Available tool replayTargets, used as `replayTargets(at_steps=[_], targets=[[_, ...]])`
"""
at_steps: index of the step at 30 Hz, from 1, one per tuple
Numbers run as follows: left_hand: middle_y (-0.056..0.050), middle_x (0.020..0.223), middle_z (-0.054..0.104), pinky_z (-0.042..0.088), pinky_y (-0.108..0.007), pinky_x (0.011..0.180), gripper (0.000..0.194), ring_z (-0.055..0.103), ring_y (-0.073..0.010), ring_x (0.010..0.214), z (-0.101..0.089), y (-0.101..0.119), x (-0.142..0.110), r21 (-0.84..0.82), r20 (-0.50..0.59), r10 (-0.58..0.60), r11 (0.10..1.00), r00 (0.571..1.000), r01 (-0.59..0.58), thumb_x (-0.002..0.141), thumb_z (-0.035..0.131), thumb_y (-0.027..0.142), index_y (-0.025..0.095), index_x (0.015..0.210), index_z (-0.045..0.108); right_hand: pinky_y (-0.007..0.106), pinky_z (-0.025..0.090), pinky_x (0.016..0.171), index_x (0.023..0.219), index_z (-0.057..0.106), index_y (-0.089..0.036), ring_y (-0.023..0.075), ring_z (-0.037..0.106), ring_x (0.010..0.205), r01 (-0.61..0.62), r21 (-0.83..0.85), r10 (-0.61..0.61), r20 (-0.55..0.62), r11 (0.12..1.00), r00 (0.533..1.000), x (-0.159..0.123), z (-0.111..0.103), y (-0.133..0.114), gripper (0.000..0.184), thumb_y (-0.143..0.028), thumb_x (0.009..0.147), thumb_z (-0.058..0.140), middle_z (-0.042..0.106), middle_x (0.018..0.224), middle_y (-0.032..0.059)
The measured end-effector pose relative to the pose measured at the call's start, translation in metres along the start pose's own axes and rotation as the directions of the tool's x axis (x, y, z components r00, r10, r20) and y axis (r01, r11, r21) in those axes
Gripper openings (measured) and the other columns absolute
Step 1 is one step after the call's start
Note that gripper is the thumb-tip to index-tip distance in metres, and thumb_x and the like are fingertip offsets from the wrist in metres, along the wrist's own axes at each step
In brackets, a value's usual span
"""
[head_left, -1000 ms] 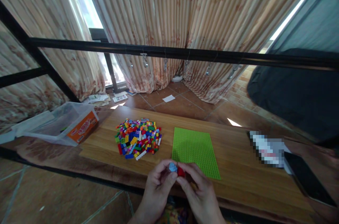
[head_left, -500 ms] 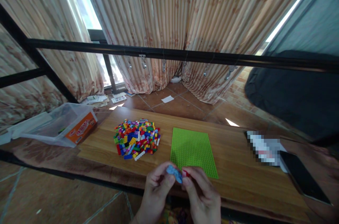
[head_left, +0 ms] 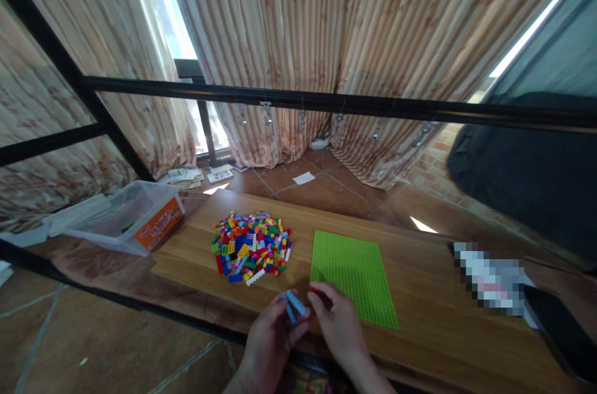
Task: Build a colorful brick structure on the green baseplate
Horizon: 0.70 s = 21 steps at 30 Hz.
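The light-blue brick piece is near and slightly right of the brick pile, clamped in the left hand, its long axis slanting from far left to near right. Just right of it, apart, the right hand pinches a mostly hidden red piece; farther right lies the green baseplate.
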<state>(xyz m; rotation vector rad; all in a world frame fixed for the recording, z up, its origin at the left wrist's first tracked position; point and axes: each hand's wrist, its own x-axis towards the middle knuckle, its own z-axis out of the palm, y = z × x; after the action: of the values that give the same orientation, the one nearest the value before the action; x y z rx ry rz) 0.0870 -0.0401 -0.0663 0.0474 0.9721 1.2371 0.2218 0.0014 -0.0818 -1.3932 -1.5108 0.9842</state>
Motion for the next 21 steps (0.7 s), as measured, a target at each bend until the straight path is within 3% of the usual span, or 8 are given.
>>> replayTargets(at_steps=[3, 7, 11, 14, 21], targets=[[-0.006, 0.088, 0.070, 0.055, -0.025, 0.071, 0.024, 0.067, -0.0159, 0.077, -0.010, 0.007, 0.006, 0.146, -0.033, 0.065, 0.988, 0.997, -0.060, 0.075, 0.067, 0.021, 0.015, 0.098, 0.066, 0.034, 0.051, 0.084, 0.100, 0.072, -0.019, 0.0217, 0.067, 0.088, 0.065, -0.191, -0.057, 0.047, 0.979, 0.997, 0.018, 0.017, 0.000, 0.026, -0.022, 0.084, 0.052, 0.071, 0.096, 0.0089], [-0.003, 0.084, 0.069, 0.053, -0.025, 0.070, 0.028, 0.064, -0.0157, 0.076, -0.016, 0.016, 0.022, 0.368, -0.014, 0.261, 0.899, 0.965, -0.238, 0.068, 0.069, 0.021, 0.015, 0.095, 0.065, 0.033, 0.049, 0.085, 0.100, 0.071, -0.016, 0.0219, 0.066, 0.091, 0.118, -0.300, -0.093, 0.096, 0.947, 0.991, 0.043, 0.039, -0.005, 0.028, -0.014, 0.083, 0.049, 0.071, 0.095, 0.0098], [-0.008, 0.103, 0.069, 0.054, -0.031, 0.075, 0.047, 0.065, -0.0220, 0.093, -0.023, 0.017, 0.042, 0.439, -0.009, 0.436, 0.811, 0.900, -0.388, 0.067, 0.066, 0.019, 0.017, 0.114, 0.059, 0.031, 0.050, 0.082, 0.101, 0.069, -0.017, 0.0198, 0.066, 0.088, 0.170, -0.260, -0.137, 0.137, 0.951, 0.981, 0.057, 0.054, -0.006, 0.028, -0.012, 0.081, 0.051, 0.071, 0.095, 0.0075], [-0.011, 0.119, 0.065, 0.054, -0.034, 0.083, 0.056, 0.063, -0.0226, 0.105, -0.029, 0.014, 0.048, 0.471, 0.024, 0.532, 0.741, 0.847, -0.479, 0.074, 0.062, 0.019, 0.019, 0.128, 0.049, 0.031, 0.051, 0.082, 0.106, 0.068, -0.018, 0.0189, 0.066, 0.090, 0.205, -0.199, -0.189, 0.097, 0.958, 0.977, 0.055, 0.057, -0.003, 0.030, -0.015, 0.083, 0.049, 0.070, 0.100, 0.0072], [-0.009, 0.105, 0.069, 0.056, -0.033, 0.077, 0.046, 0.069, -0.0202, 0.088, -0.040, 0.013, 0.043, 0.602, 0.031, 0.625, 0.612, 0.780, -0.514, 0.081, 0.059, 0.021, 0.020, 0.127, 0.053, 0.033, 0.053, 0.082, 0.110, 0.065, -0.018, 0.0192, 0.066, 0.092, 0.215, -0.169, -0.218, 0.001, 0.962, 0.976, 0.034, 0.051, 0.011, 0.029, -0.023, 0.090, 0.046, 0.068, 0.106, 0.0090]])
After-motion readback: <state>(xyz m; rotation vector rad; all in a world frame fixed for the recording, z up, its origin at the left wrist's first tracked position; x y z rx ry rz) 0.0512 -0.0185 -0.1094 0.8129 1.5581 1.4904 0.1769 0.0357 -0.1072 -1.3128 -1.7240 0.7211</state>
